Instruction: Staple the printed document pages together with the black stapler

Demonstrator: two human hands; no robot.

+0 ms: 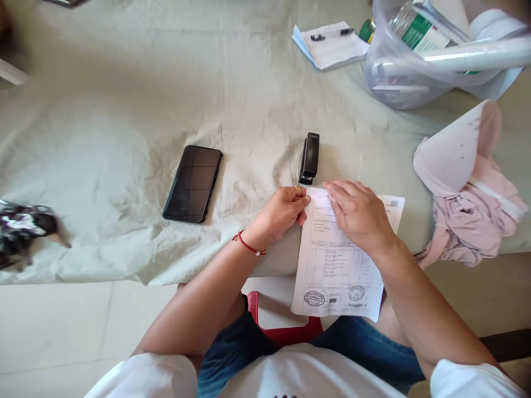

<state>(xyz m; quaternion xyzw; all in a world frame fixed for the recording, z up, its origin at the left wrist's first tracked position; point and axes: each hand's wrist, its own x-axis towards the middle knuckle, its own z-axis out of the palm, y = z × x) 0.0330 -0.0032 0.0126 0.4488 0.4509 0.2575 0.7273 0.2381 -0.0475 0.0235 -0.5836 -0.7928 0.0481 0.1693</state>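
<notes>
A printed paper sheet (pixel 332 265) with a table of text and two round ink stamps lies partly on the table, its lower part hanging over the edge above my lap. My left hand (pixel 286 210), wearing a ring and a red bracelet, is closed in a pinch on the sheet's upper left corner. Across the upper part of the paper lies my right hand (pixel 359 213), fingers stretched toward the top edge and thumb a little apart. Just beyond the sheet's top edge is a black stapler (pixel 310 157), touched by neither hand.
A dark smartphone (pixel 193 183) lies to the left. Farther back are a notepad (pixel 336 50) with a pen and a clear plastic basket (pixel 398 91) holding a bottle and rolls. A pink cap (pixel 464 193) sits at right. Something dark and shiny (pixel 25 229) is at far left.
</notes>
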